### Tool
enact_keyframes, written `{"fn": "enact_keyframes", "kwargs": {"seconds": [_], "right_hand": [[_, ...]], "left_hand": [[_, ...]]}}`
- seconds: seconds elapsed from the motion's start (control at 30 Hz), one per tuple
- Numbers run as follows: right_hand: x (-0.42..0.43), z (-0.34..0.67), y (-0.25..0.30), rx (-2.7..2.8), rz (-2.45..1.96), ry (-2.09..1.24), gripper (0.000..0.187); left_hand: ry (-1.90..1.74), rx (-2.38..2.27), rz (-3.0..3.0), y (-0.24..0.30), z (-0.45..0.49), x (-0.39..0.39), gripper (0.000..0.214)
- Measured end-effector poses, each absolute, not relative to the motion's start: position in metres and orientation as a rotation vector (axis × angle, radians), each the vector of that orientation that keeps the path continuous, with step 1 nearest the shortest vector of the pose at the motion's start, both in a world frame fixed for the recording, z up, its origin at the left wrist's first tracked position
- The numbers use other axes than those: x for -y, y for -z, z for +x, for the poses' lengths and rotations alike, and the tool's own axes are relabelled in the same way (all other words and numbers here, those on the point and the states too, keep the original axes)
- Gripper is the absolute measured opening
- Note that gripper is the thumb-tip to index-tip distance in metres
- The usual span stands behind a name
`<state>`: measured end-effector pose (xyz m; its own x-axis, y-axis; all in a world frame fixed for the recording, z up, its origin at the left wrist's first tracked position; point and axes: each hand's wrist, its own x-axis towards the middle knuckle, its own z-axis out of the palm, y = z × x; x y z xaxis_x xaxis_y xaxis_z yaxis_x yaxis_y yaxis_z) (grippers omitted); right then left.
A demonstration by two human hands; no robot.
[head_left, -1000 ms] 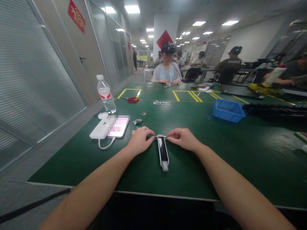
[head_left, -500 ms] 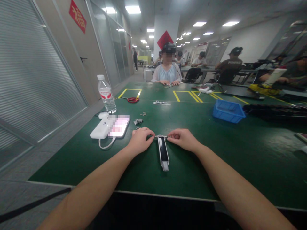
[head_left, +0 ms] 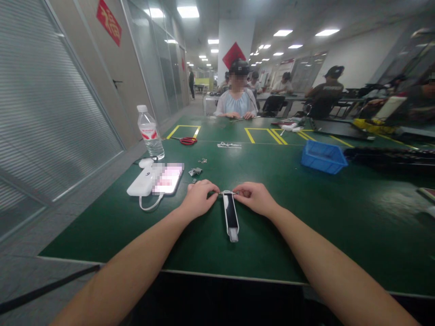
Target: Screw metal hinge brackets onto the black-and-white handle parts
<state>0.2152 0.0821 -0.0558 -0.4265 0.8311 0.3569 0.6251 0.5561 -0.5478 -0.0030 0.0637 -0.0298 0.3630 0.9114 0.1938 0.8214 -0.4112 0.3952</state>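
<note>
Smooth green tabletop (head_left: pixel 272 253), glossy and marked with straight yellow tape (head_left: pixel 249 136), bore a slim oblong device (head_left: pixel 231 215), black-faced and white-rimmed, toward its near edge. Left hand (head_left: pixel 201 199) and right hand (head_left: pixel 257 198), flanking the device's far end, were pinched narrow on opposite ends of a thin rod (head_left: pixel 221 193) set crosswise there. Small grey parts (head_left: pixel 195 172) lay beyond the left hand; a clear bottle (head_left: pixel 151 145) and angular blue bin (head_left: pixel 322 158) stood farther off.

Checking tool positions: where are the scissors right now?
In the head view, the red-handled scissors lie left of centre on the green table, right of the water bottle, by a yellow tape outline.
</note>
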Motion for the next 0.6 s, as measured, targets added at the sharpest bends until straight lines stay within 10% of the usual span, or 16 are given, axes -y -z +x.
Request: {"fn": "enact_keyframes", "kwargs": {"seconds": [0.6], "right_hand": [[-0.0826,0.2161,0.0556,2.189,-1.225,-0.497,0.017]], "left_hand": [[-0.576,-1.553,2.389,0.0310,-0.0042,-0.0645,0.017]]}}
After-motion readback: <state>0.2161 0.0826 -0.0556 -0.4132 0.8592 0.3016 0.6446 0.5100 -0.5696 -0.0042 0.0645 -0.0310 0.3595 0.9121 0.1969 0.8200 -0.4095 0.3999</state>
